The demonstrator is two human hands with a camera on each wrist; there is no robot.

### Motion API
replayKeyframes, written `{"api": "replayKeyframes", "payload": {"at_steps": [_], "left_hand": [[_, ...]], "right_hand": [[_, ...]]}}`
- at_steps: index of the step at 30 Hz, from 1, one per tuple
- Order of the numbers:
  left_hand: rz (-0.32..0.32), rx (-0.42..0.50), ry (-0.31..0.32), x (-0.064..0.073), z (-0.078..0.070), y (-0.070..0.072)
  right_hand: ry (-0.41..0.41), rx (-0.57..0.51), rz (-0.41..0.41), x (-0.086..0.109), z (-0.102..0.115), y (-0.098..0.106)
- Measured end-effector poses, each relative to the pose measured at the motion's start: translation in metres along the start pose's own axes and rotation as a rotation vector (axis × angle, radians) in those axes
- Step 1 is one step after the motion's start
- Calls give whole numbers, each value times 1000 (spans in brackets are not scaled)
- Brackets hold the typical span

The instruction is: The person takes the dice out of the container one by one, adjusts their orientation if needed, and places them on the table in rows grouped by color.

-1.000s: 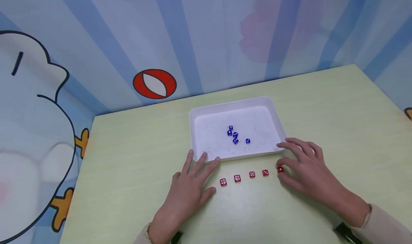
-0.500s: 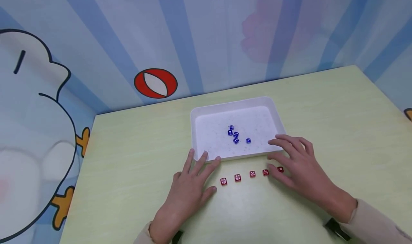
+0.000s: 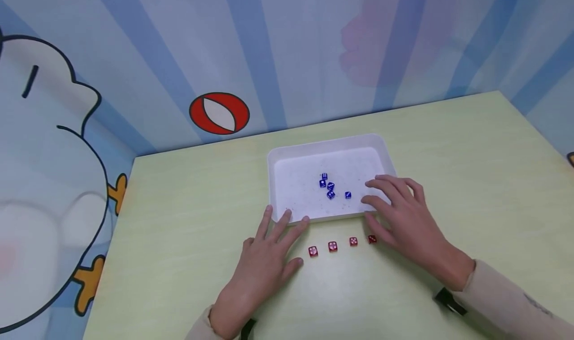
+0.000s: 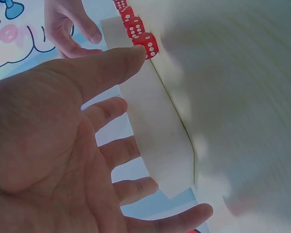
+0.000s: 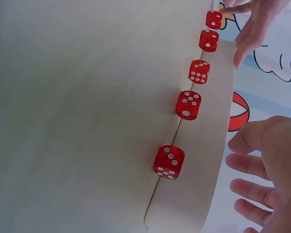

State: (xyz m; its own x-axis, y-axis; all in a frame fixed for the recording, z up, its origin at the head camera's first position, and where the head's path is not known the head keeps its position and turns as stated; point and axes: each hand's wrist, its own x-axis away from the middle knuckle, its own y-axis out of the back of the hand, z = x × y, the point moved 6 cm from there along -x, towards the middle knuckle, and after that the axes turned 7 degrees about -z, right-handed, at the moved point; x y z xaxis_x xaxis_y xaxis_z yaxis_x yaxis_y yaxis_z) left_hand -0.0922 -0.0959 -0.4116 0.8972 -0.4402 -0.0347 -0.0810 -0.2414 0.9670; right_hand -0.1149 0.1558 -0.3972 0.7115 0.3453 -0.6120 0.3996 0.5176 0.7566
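Blue dice (image 3: 331, 195) lie loosely grouped inside a shallow white tray (image 3: 291, 178). In front of the tray runs a spaced row of red dice (image 3: 333, 246); the rightmost die (image 5: 169, 162) is hidden behind my right hand in the head view but shows in the right wrist view. My left hand (image 3: 262, 265) is spread, fingertips at the tray's front left edge, its thumb close to the leftmost red die (image 4: 152, 46). Over the tray's front right corner, my right hand (image 3: 405, 220) hovers with loosely bent fingers and nothing in them, near the lone blue die (image 3: 348, 195).
All of this stands on a pale yellow-green table (image 3: 202, 205). Behind it rises a blue striped wall covering (image 3: 309, 56) with cartoon figures and a red-and-white ball (image 3: 219, 113) printed on it. Dark straps (image 3: 450, 301) sit at the wrists.
My right hand has left the rightmost red die and moved left and up to the tray's front right corner. The left hand has stayed in place, and the dice stand as before.
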Motion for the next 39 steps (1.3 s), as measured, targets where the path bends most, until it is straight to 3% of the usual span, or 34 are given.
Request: {"api": "replayKeyframes", "payload": {"at_steps": [8, 14, 24, 31, 39], "left_hand": [[1, 8, 1, 0, 0, 1], [8, -2, -2, 0, 1, 1], [4, -10, -7, 0, 0, 3], [-24, -27, -20, 0, -1, 4], [-22, -7, -10, 0, 0, 2]], "right_hand": [[-9, 91, 64, -17, -6, -11], [-36, 142, 175, -33, -15, -25], [-174, 42, 344, -49, -27, -51], [-221, 21, 357, -49, -31, -55], [-209, 13, 271, -47, -29, -50]]}}
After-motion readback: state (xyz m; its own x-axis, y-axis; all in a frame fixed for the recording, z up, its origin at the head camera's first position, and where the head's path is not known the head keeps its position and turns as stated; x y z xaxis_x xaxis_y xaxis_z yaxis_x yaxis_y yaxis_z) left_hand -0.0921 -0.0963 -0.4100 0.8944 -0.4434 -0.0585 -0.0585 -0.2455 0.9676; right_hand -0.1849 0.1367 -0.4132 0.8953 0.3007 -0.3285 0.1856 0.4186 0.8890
